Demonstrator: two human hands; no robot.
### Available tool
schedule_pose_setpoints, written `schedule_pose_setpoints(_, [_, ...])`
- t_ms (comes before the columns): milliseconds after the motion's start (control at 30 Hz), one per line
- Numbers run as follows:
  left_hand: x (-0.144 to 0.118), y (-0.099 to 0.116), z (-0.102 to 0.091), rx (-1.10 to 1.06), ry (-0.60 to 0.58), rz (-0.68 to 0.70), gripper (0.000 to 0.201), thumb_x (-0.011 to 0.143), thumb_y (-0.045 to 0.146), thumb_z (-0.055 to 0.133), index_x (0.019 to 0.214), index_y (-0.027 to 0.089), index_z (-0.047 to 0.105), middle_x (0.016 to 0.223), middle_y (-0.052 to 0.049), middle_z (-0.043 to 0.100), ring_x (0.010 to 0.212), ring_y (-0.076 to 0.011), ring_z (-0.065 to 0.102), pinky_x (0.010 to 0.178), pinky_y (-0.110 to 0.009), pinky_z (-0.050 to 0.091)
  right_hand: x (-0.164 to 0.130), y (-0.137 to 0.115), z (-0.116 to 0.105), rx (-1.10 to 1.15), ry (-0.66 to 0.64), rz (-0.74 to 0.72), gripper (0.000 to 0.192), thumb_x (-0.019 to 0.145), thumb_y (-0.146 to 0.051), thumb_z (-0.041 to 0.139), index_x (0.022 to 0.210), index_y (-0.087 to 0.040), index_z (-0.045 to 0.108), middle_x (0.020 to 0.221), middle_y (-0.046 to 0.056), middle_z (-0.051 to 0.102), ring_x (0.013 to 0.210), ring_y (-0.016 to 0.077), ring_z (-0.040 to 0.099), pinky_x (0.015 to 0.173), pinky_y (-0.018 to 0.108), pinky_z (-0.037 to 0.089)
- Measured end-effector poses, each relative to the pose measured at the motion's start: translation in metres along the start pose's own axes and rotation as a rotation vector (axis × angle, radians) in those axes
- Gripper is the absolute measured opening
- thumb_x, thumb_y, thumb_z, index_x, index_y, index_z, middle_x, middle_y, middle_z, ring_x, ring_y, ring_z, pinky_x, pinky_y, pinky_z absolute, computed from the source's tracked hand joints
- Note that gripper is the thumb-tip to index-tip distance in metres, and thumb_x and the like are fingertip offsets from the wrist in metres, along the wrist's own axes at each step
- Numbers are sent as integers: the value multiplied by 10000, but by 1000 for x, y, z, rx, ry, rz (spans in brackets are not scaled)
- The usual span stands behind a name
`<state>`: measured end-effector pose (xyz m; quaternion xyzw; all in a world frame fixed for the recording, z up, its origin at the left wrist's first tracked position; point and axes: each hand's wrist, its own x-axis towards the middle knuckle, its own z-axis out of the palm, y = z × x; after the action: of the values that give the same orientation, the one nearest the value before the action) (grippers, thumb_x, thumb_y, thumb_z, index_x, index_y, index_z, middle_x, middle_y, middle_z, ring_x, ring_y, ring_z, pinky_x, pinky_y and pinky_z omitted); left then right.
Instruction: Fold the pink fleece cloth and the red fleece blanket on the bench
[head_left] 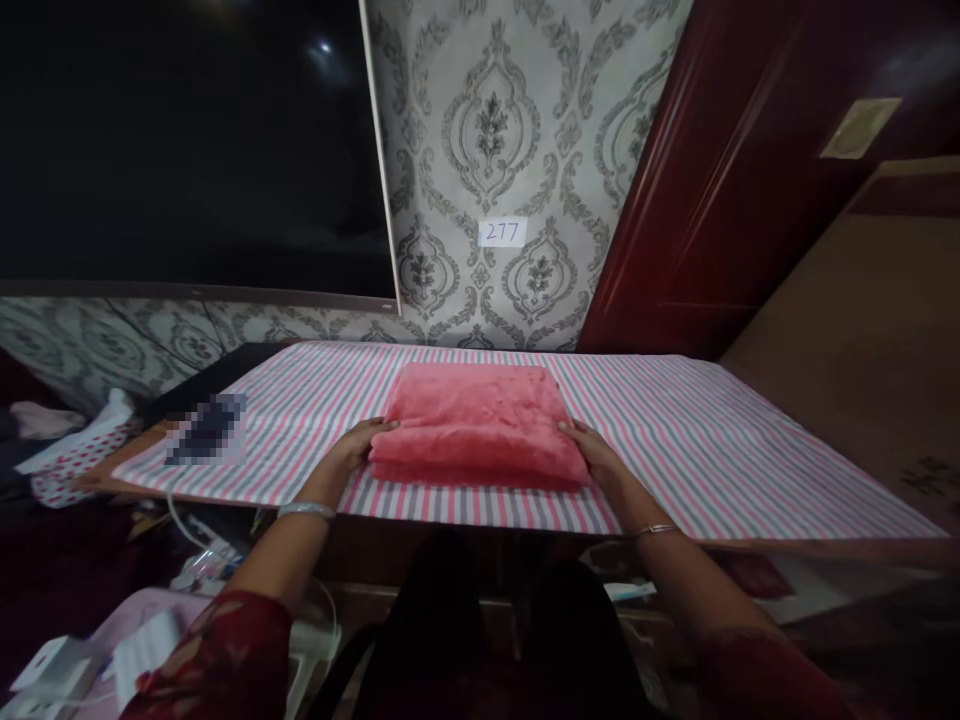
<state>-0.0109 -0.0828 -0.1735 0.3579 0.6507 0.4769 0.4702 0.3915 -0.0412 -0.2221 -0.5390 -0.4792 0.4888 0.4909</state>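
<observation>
A folded pink fleecy blanket (478, 420) lies in a thick rectangle near the front of a table covered with a pink, grey and white striped cloth (705, 440). My left hand (361, 445) grips the blanket's left edge, fingers curled over the top. My right hand (596, 452) grips its right edge the same way. Both wrists wear thin bangles.
A large dark screen (187, 140) hangs on the patterned wallpaper behind, beside a label reading 277 (502, 232). A dark red door (750, 170) stands at right. Cloths, cables and white boxes (90, 640) clutter the floor at left.
</observation>
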Motion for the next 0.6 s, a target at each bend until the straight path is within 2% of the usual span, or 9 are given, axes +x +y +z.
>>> schedule_pose_setpoints(67, [-6, 5, 5, 137, 51, 89, 591, 747, 279, 751, 1287, 87, 609, 1199, -202, 708, 1183, -356, 643, 997, -488, 517, -2, -7, -2, -79, 70, -48, 498, 796, -394, 673, 1232, -158, 637, 1210, 167, 716, 1207, 320, 635, 1023, 490, 508])
schedule_pose_setpoints(133, [-16, 16, 19, 252, 78, 211, 608, 798, 282, 696, 1369, 116, 565, 1438, -188, 574, 1409, -347, 454, 1177, -504, 341, -7, -21, 7, -213, 101, -164, 535, 842, -348, 623, 1346, -169, 591, 1446, 151, 578, 1409, 305, 451, 1173, 496, 347])
schedule_pose_setpoints(233, [-38, 28, 59, 487, 27, 467, 574, 843, 279, 658, 1400, 178, 565, 1585, -112, 430, 1528, -279, 252, 1270, -451, 97, -20, -39, 43, -722, 33, -465, 527, 945, -326, 487, 1449, -180, 526, 1586, 124, 421, 1507, 296, 278, 1229, 528, 186])
schedule_pose_setpoints(300, [-50, 29, 88, 954, -7, 734, 572, 934, 347, 545, 1476, 173, 488, 1612, -140, 370, 1530, -303, 242, 1260, -537, 64, -30, -44, 73, -1052, -23, -564, 527, 1000, -355, 409, 1510, -233, 462, 1630, 101, 348, 1520, 320, 234, 1209, 581, 167])
schedule_pose_setpoints(333, [-53, 26, 99, 1120, -20, 786, 590, 956, 388, 512, 1504, 177, 455, 1622, -152, 343, 1532, -323, 230, 1250, -573, 56, -34, -44, 86, -1155, -52, -567, 531, 1012, -365, 391, 1530, -258, 433, 1647, 87, 314, 1525, 330, 215, 1200, 594, 163])
schedule_pose_setpoints(367, [-53, 21, 108, 1256, -26, 803, 617, 970, 444, 482, 1528, 187, 424, 1633, -159, 312, 1533, -353, 210, 1235, -617, 55, -37, -43, 96, -1226, -77, -549, 539, 1018, -381, 385, 1548, -283, 403, 1662, 71, 280, 1529, 342, 195, 1193, 607, 158])
schedule_pose_setpoints(433, [-48, 8, 116, 1361, -44, 727, 683, 958, 558, 470, 1553, 233, 389, 1658, -141, 251, 1535, -412, 149, 1202, -686, 66, -41, -37, 109, -1297, -115, -492, 564, 1014, -415, 397, 1568, -316, 358, 1679, 47, 231, 1537, 358, 154, 1188, 621, 141])
schedule_pose_setpoints(500, [-39, -7, 116, 1366, -60, 649, 723, 937, 628, 467, 1565, 287, 362, 1679, -104, 195, 1534, -448, 96, 1174, -730, 88, -42, -29, 112, -1314, -140, -454, 586, 1003, -444, 410, 1574, -332, 339, 1682, 31, 221, 1542, 360, 125, 1190, 627, 118])
schedule_pose_setpoints(600, [-29, -24, 111, 1349, -62, 638, 718, 927, 623, 487, 1566, 324, 351, 1683, -78, 183, 1536, -446, 88, 1165, -739, 100, -41, -21, 110, -1308, -169, -441, 594, 995, -455, 406, 1572, -324, 350, 1673, 28, 252, 1545, 352, 118, 1199, 617, 89])
